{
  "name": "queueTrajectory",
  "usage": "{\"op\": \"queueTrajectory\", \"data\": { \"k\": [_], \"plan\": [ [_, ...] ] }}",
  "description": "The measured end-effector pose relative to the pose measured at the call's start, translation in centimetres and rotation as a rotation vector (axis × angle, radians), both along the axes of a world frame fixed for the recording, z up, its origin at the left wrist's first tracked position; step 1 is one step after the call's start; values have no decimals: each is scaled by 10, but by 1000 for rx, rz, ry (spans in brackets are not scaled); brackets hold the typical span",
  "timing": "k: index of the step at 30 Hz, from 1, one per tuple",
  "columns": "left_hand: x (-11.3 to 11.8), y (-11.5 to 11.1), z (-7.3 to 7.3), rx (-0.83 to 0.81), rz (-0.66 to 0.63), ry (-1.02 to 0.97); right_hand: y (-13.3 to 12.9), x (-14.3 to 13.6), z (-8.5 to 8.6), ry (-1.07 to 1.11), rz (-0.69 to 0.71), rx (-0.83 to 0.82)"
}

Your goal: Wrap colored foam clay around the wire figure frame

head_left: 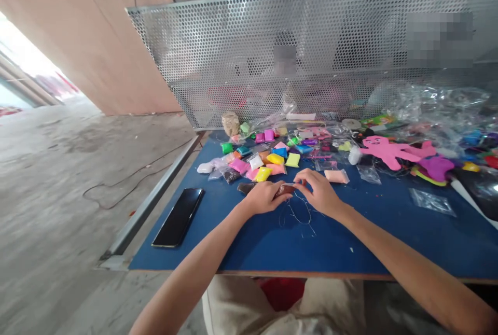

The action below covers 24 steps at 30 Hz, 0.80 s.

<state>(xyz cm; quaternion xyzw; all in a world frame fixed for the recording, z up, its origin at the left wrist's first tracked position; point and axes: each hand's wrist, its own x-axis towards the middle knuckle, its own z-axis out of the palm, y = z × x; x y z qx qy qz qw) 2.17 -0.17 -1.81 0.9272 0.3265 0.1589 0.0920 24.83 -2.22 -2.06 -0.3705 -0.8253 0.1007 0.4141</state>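
My left hand is closed around a small brown packet that looks like modelling clay in see-through wrapping. With thumb and forefinger, my right hand pinches the packet's right end. A dark packet lies just beyond my left fingers, partly hidden by them. Thin loose threads curl on the blue table below my hands. Past them are several coloured clay packets, among them a yellow packet and a white packet. A peach packet lies to the right of my right hand.
A phone lies at the left of the blue table. A perforated metal panel stands along the back. At the right are a pink figure cutout, a purple piece, a plastic bag and crumpled plastic.
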Motion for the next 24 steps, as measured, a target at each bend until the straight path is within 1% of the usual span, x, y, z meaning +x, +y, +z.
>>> {"op": "queueTrajectory", "data": {
  "k": [1,3,6,9,12,17,24],
  "plan": [
    [1,1,0,-20,0,-5,0,-1,-3,58,-27,-11],
    [3,2,1,-34,-17,-14,-2,-3,-7,140,-34,-55],
    [5,3,3,-35,-49,-44,-5,-5,-8,169,2,-99],
    [6,3,4,-44,-67,-48,-6,-6,-9,181,-12,-102],
    [4,3,5,-43,-71,-28,-3,-7,-11,199,-34,-86],
    [2,3,6,-50,-76,-46,-1,-8,-10,152,13,-19],
    [3,3,7,-58,-85,-30,1,-7,-12,156,15,12]
  ]
}}
